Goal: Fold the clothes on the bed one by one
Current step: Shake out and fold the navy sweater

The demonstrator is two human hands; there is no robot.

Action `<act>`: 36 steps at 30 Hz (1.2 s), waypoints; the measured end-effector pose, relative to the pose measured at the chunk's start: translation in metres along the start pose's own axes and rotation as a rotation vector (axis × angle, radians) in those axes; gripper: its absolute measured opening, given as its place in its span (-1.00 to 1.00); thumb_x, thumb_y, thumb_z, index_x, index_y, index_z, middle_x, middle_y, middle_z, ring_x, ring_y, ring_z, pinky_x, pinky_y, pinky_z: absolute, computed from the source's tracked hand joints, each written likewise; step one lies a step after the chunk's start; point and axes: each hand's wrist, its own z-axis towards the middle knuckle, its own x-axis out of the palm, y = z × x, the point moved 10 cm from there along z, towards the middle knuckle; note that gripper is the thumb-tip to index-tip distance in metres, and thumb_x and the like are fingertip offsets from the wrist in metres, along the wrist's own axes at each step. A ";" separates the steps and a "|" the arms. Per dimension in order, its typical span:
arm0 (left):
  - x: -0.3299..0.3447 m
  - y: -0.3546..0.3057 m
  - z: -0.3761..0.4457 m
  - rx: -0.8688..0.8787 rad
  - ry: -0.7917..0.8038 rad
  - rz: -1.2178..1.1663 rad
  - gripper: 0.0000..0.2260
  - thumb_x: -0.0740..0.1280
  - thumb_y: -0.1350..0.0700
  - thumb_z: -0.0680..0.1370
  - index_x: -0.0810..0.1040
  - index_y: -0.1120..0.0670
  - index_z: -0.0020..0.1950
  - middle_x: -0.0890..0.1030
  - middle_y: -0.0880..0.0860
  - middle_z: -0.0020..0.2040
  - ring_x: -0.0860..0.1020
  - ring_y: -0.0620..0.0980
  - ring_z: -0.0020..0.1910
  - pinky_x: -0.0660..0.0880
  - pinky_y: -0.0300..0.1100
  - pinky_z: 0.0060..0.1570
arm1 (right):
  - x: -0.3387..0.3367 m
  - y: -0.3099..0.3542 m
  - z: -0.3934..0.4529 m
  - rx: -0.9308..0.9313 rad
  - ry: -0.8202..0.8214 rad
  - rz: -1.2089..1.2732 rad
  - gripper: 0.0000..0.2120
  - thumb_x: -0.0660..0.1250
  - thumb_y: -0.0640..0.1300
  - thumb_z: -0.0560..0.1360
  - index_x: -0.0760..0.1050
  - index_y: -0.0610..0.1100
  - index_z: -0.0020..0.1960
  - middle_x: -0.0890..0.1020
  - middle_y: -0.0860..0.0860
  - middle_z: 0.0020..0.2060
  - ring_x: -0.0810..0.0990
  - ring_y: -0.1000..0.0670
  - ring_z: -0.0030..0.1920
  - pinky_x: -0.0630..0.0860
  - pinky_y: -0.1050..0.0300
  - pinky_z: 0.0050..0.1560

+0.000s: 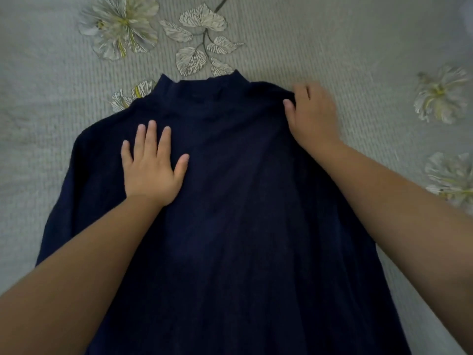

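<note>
Left hand (151, 167) has its fingers spread flat, pinning the navy top (230, 201) to the bed (332, 47), while the right hand (311, 114) pinches the shoulder under its fingertips, probably ready to fold.

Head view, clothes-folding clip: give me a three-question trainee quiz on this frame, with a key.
1. True or false: the left hand lies flat, fingers spread, on the navy top.
2. The right hand grips the top at its: A) hem B) right shoulder C) collar
3. Fill in: the bedspread carries a printed pattern of ____ and leaves.

Key: 1 true; 2 B; 3 flowers.
</note>
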 end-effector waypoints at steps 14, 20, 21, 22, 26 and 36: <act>-0.017 -0.108 -0.050 0.212 0.008 -0.116 -0.49 0.12 -0.03 0.59 0.16 0.18 0.47 0.11 0.15 0.51 0.01 0.08 0.50 0.00 0.05 0.43 | -0.027 -0.096 -0.117 0.441 0.240 0.247 -0.75 0.21 -0.17 0.55 0.47 -0.36 0.07 0.53 -0.30 0.05 0.49 -0.23 0.06 0.33 0.05 -0.05; 0.034 -0.110 -0.077 0.208 0.147 0.089 -0.36 -0.10 -0.23 0.54 -0.09 0.08 0.52 -0.11 0.07 0.54 -0.18 0.01 0.50 -0.24 -0.01 0.43 | -0.032 -0.127 -0.097 0.381 0.240 0.125 -0.70 0.09 -0.15 0.60 0.46 -0.33 0.15 0.47 -0.31 0.10 0.45 -0.26 0.12 0.33 -0.06 0.09; 0.034 -0.109 -0.076 0.205 0.135 0.082 -0.36 -0.10 -0.23 0.52 -0.07 0.08 0.52 -0.09 0.07 0.54 -0.16 0.01 0.51 -0.24 -0.01 0.43 | -0.036 -0.125 -0.102 0.398 0.200 0.166 -0.68 0.10 -0.11 0.59 0.45 -0.33 0.16 0.48 -0.30 0.10 0.44 -0.26 0.13 0.33 -0.07 0.12; 0.033 -0.110 -0.076 0.209 0.125 0.074 -0.35 -0.11 -0.23 0.51 -0.05 0.08 0.52 -0.07 0.07 0.54 -0.14 0.01 0.51 -0.24 -0.01 0.43 | -0.044 -0.121 -0.111 0.416 0.142 0.209 -0.65 0.14 -0.08 0.58 0.44 -0.33 0.18 0.48 -0.29 0.11 0.44 -0.25 0.14 0.33 -0.08 0.14; 0.031 -0.111 -0.077 0.217 0.122 0.048 -0.37 -0.02 -0.20 0.53 0.02 0.10 0.51 -0.01 0.09 0.53 -0.10 0.02 0.51 -0.21 0.00 0.43 | -0.075 -0.086 -0.190 0.346 0.032 0.180 -0.46 0.43 0.04 0.38 0.46 -0.33 0.16 0.53 -0.27 0.00 0.51 -0.25 0.03 0.41 -0.07 0.04; 0.033 -0.113 -0.080 0.194 0.144 0.074 -0.43 -0.04 -0.14 0.58 -0.03 0.11 0.52 -0.06 0.11 0.53 -0.14 0.05 0.51 -0.18 0.12 0.42 | -0.051 -0.103 -0.324 0.577 0.405 0.266 -0.81 0.16 -0.33 0.50 0.52 -0.33 0.01 0.61 -0.21 -0.12 0.57 -0.17 -0.08 0.34 0.11 -0.13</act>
